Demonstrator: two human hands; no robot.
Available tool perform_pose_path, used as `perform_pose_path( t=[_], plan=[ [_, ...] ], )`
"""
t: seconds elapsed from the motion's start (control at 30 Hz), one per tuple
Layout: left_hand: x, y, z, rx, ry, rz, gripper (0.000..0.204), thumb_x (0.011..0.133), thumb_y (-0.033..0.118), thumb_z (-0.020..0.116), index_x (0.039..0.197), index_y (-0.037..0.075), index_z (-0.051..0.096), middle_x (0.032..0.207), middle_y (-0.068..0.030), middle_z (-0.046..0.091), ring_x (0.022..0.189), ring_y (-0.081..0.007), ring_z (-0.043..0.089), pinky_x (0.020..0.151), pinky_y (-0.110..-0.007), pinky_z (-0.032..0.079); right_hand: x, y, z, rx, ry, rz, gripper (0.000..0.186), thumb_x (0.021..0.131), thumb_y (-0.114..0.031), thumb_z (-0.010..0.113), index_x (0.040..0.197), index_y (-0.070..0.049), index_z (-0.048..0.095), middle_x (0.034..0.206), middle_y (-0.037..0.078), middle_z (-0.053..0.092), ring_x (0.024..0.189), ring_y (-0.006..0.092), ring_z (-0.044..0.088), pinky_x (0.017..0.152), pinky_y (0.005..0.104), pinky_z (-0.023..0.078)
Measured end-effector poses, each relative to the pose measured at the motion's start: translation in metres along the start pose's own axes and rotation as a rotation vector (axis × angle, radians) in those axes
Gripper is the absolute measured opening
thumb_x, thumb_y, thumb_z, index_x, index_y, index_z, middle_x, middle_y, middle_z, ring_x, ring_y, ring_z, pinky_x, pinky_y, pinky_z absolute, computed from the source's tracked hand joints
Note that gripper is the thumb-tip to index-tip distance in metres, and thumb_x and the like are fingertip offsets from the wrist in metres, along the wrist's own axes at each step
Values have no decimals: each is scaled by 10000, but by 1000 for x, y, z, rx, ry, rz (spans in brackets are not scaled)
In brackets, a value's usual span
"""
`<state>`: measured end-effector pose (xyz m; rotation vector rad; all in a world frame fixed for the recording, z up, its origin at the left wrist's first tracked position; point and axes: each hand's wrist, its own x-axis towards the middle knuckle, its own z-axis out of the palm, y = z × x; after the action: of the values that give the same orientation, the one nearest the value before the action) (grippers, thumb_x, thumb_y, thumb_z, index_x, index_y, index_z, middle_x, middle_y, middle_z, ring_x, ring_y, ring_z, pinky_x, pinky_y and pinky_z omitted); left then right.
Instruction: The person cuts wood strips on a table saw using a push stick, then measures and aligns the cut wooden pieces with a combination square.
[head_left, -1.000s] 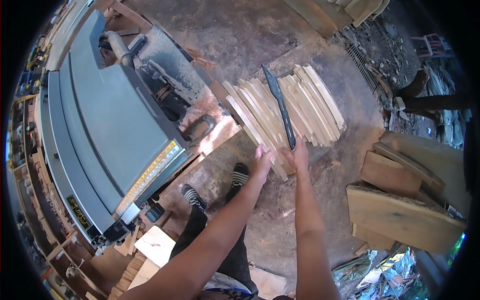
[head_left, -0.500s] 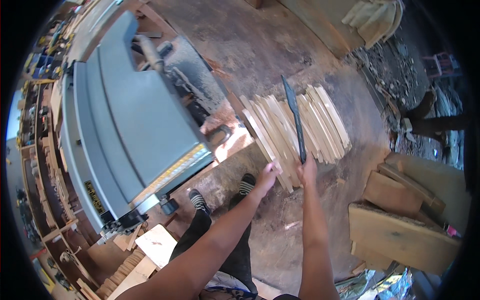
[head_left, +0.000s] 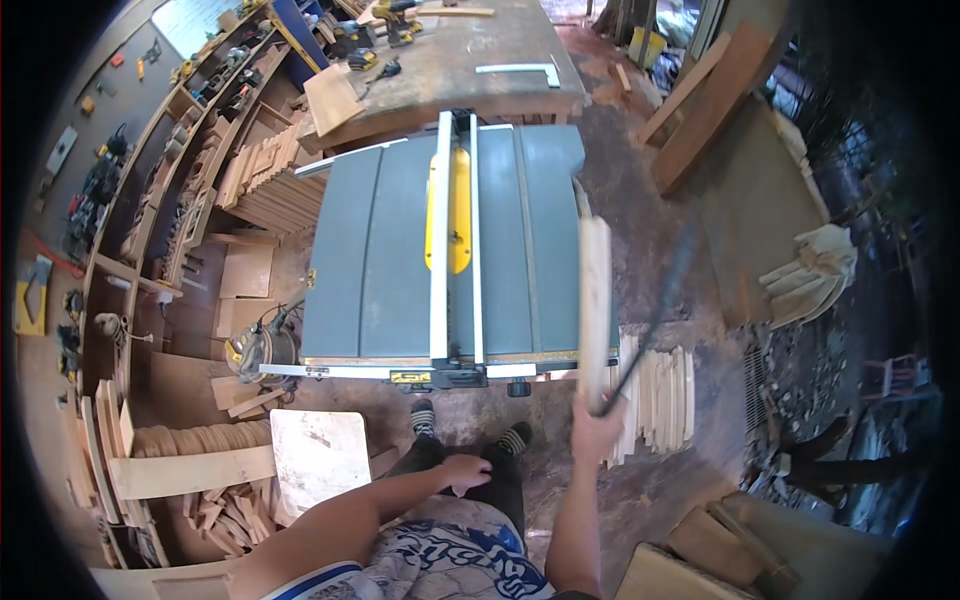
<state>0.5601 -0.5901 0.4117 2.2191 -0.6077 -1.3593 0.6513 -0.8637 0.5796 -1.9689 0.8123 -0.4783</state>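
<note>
My right hand (head_left: 598, 430) is closed round the lower end of a pale wooden strip (head_left: 595, 300), which stands up beside the right edge of a table saw (head_left: 400, 250). The same hand grips a thin black stick (head_left: 655, 320), blurred and slanting up to the right. My left hand (head_left: 466, 474) hangs in front of my legs, holding nothing, its thumb apart from loosely bent fingers. On the floor to the right lies a row of similar wooden strips (head_left: 665, 400), partly hidden by my right hand and the strip.
The saw has a metal fence (head_left: 440, 250) and a yellow insert (head_left: 460, 210). Beyond it stands a workbench (head_left: 500, 50) with drills and a white square. Shelves (head_left: 165, 180) and stacked wood line the left. A white board (head_left: 320, 460) is near my legs; boards (head_left: 710, 545) lie lower right.
My right hand has lifted a wooden strip from the floor row, still keeping the black stick. My left hand has left the strips and drawn back. The view has swung toward the saw.
</note>
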Motion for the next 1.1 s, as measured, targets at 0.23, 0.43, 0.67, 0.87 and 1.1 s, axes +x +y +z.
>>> perform_pose_path(
  t=[0.23, 0.43, 0.67, 0.87, 1.1],
  plan=[
    [-160, -79, -76, -72, 385, -173, 446, 919, 436, 578, 1263, 166, 670, 1177, -178, 701, 1073, -382, 668, 928, -470, 530, 6, -120, 135, -408, -43, -181, 557, 743, -379, 803, 1135, -37, 604, 1007, 211, 685, 976, 425, 651, 851, 533, 503],
    [-273, -190, -62, -538, 706, -204, 427, 915, 343, 652, 1254, 85, 671, 1142, -175, 719, 1021, -311, 704, 901, -397, 541, -7, -142, 132, -465, -128, -196, 412, 787, -279, 753, 1079, -18, 624, 1014, 213, 694, 994, 415, 652, 873, 505, 504],
    [-338, -266, -66, -688, 1007, -278, 401, 918, 270, 658, 1227, 16, 676, 1125, -170, 729, 976, -258, 720, 867, -364, 555, -23, -82, 125, -319, -120, -104, 301, 724, -178, 698, 964, -3, 652, 957, 233, 710, 913, 407, 682, 837, 460, 518],
    [-358, -234, -129, -616, 727, -147, 340, 945, 240, 652, 1213, 32, 682, 1051, -149, 743, 939, -203, 704, 809, -317, 534, -18, -79, 149, -91, -38, 35, 269, 667, -102, 754, 870, -10, 604, 787, 126, 662, 783, 256, 657, 767, 361, 515],
    [-346, -158, -203, -87, 360, 17, 394, 928, 415, 613, 1220, 160, 680, 1060, -146, 736, 996, -359, 692, 853, -432, 538, 31, -21, 136, 135, -31, 105, 301, 716, 48, 745, 864, -65, 509, 769, 67, 618, 609, 168, 610, 495, 313, 483]
  ],
)
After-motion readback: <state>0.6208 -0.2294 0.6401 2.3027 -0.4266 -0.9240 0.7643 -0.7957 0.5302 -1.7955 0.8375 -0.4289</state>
